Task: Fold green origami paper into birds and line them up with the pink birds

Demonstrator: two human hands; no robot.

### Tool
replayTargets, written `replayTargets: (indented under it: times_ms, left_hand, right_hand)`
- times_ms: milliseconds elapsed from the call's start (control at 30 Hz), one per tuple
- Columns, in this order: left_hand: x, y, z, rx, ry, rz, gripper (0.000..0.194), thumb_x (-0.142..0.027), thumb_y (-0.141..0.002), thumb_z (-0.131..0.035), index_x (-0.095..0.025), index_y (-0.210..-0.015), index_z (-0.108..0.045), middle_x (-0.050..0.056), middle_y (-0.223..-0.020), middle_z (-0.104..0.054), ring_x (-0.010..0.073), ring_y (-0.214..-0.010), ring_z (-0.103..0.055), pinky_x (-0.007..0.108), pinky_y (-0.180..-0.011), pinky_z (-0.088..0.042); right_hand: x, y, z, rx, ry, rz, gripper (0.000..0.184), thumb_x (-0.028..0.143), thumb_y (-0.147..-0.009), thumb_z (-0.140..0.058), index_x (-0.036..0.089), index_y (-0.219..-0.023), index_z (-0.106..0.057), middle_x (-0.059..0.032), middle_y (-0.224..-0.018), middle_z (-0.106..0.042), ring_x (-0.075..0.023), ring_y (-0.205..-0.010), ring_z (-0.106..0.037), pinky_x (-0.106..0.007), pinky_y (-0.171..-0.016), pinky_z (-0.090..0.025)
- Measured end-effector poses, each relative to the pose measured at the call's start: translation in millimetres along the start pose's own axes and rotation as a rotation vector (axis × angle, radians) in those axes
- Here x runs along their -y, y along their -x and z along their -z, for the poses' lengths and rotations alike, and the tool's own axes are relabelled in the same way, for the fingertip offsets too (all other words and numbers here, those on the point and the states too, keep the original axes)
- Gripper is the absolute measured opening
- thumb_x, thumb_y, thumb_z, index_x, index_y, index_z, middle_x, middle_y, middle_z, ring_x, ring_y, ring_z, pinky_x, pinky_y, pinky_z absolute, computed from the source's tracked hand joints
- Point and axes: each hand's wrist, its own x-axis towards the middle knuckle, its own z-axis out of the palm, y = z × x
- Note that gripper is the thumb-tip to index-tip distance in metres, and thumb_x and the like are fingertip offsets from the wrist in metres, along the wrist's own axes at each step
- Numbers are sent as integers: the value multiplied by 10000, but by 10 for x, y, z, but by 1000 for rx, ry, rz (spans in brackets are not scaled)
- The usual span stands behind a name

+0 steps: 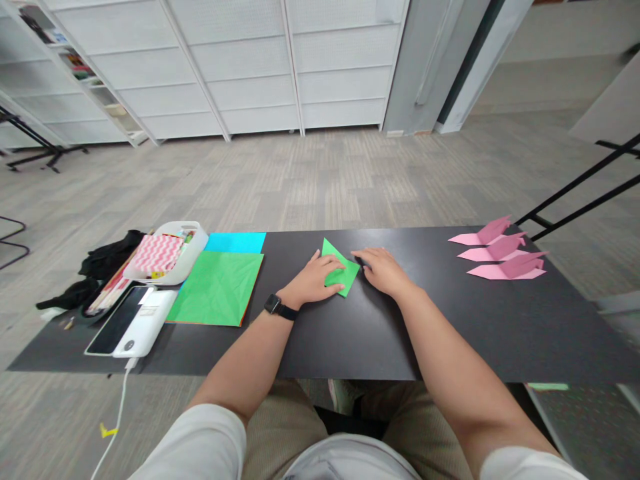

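Unclenched, the left grip (316, 280) rests with fingers and thumb apart over a small folded bright-green paper piece (351, 274) at the middle of the matte-black desk (345, 343); the right grip (384, 269), loosely open, is just beside the piece at three o'clock, and I cannot tell whether it touches. From that piece, crumpled black cloth (113, 255) lies farthest off toward nine o'clock, then a white slab-shaped device (147, 327) with a cable between eight and nine, an oblong white plastic basket (197, 248) past nine, and a square green-topped paper stack (220, 287) at nine. Three folded pink paper birds (500, 250) sit at three o'clock.
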Motion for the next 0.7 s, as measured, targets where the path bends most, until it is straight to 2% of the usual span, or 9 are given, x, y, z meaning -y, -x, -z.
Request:
replayTargets:
  times_ms: [100,167,333,467,700]
  left_hand:
    - [25,5,-21,10,-32,17,440,-369,-933,-726,-279,-1358,-656,77,-1501,-626,306,-1532,-462,649,-1359,-95]
    - [39,9,-28,0,-60,37,421,-362,-937,-724,-296,-1350,-671,64,-1538,-606,314,-1544,-440,666,-1352,-96]
    - [56,22,-12,-58,-123,84,341,-395,-944,-733,-309,-1273,-730,58,-1536,-598,302,-1455,-510,621,-1339,-204]
    - [39,27,27,-26,-105,98,294,-388,-967,-712,-330,-1253,-749,37,-1454,-653,280,-1395,-556,619,-1337,-204]
    - [-43,38,66,22,-74,82,367,-299,-962,-670,-384,-1310,-750,36,-1525,-608,289,-1440,-517,680,-1327,-169]
  right_hand:
    - [-5,-2,-29,26,-30,39,644,38,-862,-528,308,-1431,-664,-63,-1358,-736,-291,-1299,-630,-643,-1233,-356]
    - [-22,-12,-42,16,-52,59,630,36,-853,-539,303,-1406,-681,-60,-1314,-746,-281,-1259,-644,-593,-1204,-402]
    - [-104,-55,-79,-32,-96,93,578,7,-837,-541,271,-1309,-744,-69,-1155,-743,-243,-1115,-669,-427,-1048,-519]
    - [-134,-69,-111,-60,-91,111,478,31,-880,-556,275,-1214,-795,-68,-1084,-729,-236,-1062,-663,-415,-1025,-524]
    - [-84,-41,-36,-64,-72,155,372,124,-955,-570,315,-1132,-836,-75,-1160,-668,-242,-1129,-632,-443,-1074,-515]
